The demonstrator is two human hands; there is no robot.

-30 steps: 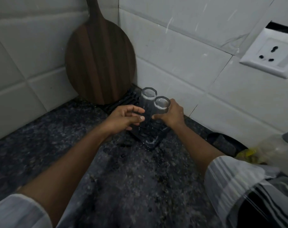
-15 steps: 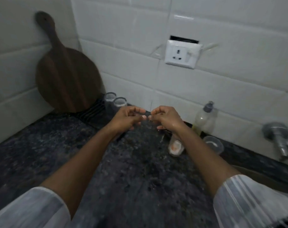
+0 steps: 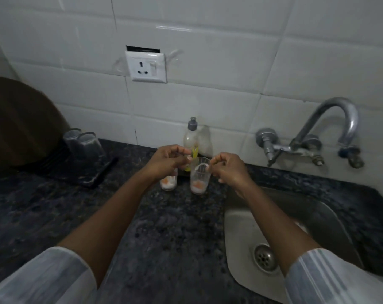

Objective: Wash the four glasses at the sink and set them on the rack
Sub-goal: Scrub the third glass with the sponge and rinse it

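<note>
Glasses stand in two pairs on the dark speckled worktop [image 3: 168,233]. Two dirty glasses sit upright side by side near the wall, just left of the sink [image 3: 236,229]: the left dirty glass [image 3: 168,183] is partly hidden by the left hand [image 3: 165,161], and the right dirty glass [image 3: 199,175] stands in the open between both hands, with whitish and orange residue at its bottom and a pale smear near its rim. Two clean glasses [image 3: 83,142] stand upside down, touching each other, on the black rack [image 3: 81,172] at the far left, in front of a round wooden board [image 3: 19,121] leaning on the wall.

The left hand is curled, fingers bent over the top of the left dirty glass; I cannot tell whether it grips it. The right hand [image 3: 226,168] is loosely curled too, thumb and forefinger close together just beside the rim of the right dirty glass, apparently holding nothing.

Behind the dirty glasses a soap bottle [image 3: 191,137] stands against the white tiles, under a socket [image 3: 145,66]. A metal tap [image 3: 330,130] arches over the sink; its drain [image 3: 264,257] is bare.
</note>
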